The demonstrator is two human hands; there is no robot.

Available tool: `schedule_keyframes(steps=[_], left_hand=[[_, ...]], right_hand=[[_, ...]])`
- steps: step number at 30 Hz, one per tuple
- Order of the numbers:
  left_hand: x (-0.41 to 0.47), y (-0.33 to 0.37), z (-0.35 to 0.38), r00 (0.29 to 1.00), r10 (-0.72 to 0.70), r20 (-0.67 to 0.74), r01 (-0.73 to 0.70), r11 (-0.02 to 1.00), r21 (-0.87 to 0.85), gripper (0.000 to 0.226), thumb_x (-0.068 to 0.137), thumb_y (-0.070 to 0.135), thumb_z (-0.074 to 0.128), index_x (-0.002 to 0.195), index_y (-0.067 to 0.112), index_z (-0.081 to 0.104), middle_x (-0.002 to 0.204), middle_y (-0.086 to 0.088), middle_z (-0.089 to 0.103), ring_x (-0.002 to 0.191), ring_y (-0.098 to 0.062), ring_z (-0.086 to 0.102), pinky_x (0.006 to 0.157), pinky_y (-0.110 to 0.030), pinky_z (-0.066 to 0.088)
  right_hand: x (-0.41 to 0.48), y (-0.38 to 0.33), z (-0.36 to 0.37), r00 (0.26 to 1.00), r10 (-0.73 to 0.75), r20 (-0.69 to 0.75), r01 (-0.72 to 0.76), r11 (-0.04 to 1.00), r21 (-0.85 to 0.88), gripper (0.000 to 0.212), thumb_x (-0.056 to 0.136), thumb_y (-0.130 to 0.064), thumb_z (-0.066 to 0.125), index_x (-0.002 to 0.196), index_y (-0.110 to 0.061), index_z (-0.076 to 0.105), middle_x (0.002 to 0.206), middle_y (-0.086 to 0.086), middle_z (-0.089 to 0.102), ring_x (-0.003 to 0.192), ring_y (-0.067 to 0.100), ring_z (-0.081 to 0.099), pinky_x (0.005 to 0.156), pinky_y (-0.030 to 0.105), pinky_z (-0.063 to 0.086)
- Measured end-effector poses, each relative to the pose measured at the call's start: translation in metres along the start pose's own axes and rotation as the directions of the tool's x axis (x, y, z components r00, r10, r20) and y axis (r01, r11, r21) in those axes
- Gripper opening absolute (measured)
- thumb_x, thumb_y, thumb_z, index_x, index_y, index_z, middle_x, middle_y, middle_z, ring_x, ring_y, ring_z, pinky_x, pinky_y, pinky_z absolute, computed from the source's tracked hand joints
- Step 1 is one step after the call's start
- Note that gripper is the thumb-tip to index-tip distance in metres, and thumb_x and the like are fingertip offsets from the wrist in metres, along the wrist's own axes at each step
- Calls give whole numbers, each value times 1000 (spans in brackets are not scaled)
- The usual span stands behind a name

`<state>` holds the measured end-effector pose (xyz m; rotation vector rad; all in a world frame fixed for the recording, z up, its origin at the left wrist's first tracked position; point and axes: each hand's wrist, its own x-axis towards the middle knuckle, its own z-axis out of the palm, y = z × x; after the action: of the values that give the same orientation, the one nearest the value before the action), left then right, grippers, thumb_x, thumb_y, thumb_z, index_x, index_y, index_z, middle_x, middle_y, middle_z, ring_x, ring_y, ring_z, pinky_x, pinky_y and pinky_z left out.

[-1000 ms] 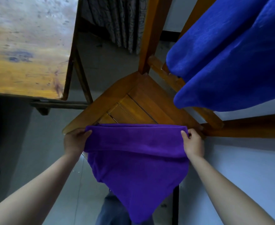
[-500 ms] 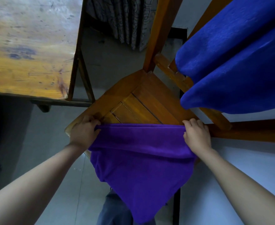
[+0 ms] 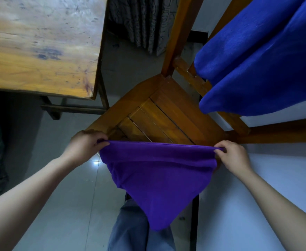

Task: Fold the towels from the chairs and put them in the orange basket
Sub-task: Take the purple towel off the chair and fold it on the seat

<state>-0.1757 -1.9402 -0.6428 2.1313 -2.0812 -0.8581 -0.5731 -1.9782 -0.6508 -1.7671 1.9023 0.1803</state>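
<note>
Purple fleecy towel (image 3: pixel 157 178), seemingly mid-fold, hangs at the wooden slatted chair's (image 3: pixel 166 115) near corner, left hand (image 3: pixel 84 147) and right hand (image 3: pixel 233 158) pinching its top edge. Blue fleecy towel (image 3: pixel 257 60) on the chair back awaits; orange basket unseen.

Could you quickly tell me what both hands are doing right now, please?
Left hand: pinches the left top corner of the purple towel.
Right hand: pinches its right top corner.
</note>
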Motion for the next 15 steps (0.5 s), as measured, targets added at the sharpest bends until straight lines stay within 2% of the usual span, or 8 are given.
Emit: schedule_keyframes(steps=[2, 4, 7, 8, 10, 12, 13, 15], left_hand=[[-17, -3, -16, 980, 190, -52, -186, 980, 64, 4, 80, 14, 69, 81, 11, 71, 74, -5, 69, 66, -26, 65, 56, -26, 43], [-34, 0, -36, 955, 290, -58, -284, 954, 92, 15, 76, 24, 63, 74, 11, 69, 66, -1, 66, 58, -23, 63, 51, -24, 42], [-63, 5, -71, 942, 309, -129, -321, 944, -77, 5, 79, 22, 68, 78, 26, 65, 71, 18, 61, 65, -2, 56, 54, -28, 50], [-74, 10, -88, 949, 265, -170, -294, 939, -180, 16, 78, 23, 72, 79, 35, 62, 75, 22, 61, 69, 1, 55, 59, -25, 50], [-95, 21, -122, 965, 163, -205, -245, 840, -484, 13, 74, 42, 73, 79, 41, 62, 80, 19, 64, 71, 2, 58, 66, -20, 49], [-113, 30, -153, 959, 115, -257, -265, 682, -682, 20, 69, 51, 71, 76, 34, 66, 81, 11, 69, 75, -7, 63, 70, -22, 52], [-119, 34, -165, 954, 111, -279, -284, 633, -720, 21, 68, 51, 72, 75, 31, 67, 81, 11, 70, 75, -7, 64, 70, -22, 52], [-127, 40, -183, 941, 115, -318, -317, 629, -710, 18, 68, 47, 74, 73, 32, 68, 78, 13, 71, 70, 0, 63, 68, -15, 52]], right_hand=[[-16, -1, -16, 1000, -13, -5, 14, 999, 36, 16, 87, -12, 63, 100, -6, 69, 100, 10, 67, 93, 24, 60, 72, 27, 42], [-34, -10, -39, 999, -34, -16, 35, 993, 112, 15, 85, -9, 64, 99, -5, 69, 99, 10, 67, 94, 23, 59, 74, 26, 39], [-65, -30, -89, 998, -51, 25, 41, 954, 299, 10, 84, -6, 64, 80, -15, 66, 82, -1, 65, 85, 17, 58, 67, 21, 41], [-77, -37, -108, 997, -72, 27, 55, 919, 391, 15, 83, -7, 65, 74, -20, 64, 76, -5, 64, 81, 15, 59, 61, 15, 44], [-99, -52, -145, 994, -105, -25, 98, 777, 622, 12, 75, -34, 72, 66, -29, 66, 67, -8, 65, 72, 9, 62, 56, 6, 46], [-117, -61, -174, 986, -143, -85, 160, 667, 728, 44, 42, -73, 73, 65, -36, 71, 63, -13, 68, 65, 0, 63, 57, 5, 47], [-121, -62, -183, 983, -155, -97, 175, 639, 749, 53, 30, -80, 70, 65, -40, 70, 62, -16, 67, 62, -3, 62, 57, 5, 48], [-129, -70, -196, 973, -199, -115, 216, 614, 759, 57, 25, -82, 69, 64, -42, 70, 60, -18, 67, 60, -4, 62, 57, 5, 48]])
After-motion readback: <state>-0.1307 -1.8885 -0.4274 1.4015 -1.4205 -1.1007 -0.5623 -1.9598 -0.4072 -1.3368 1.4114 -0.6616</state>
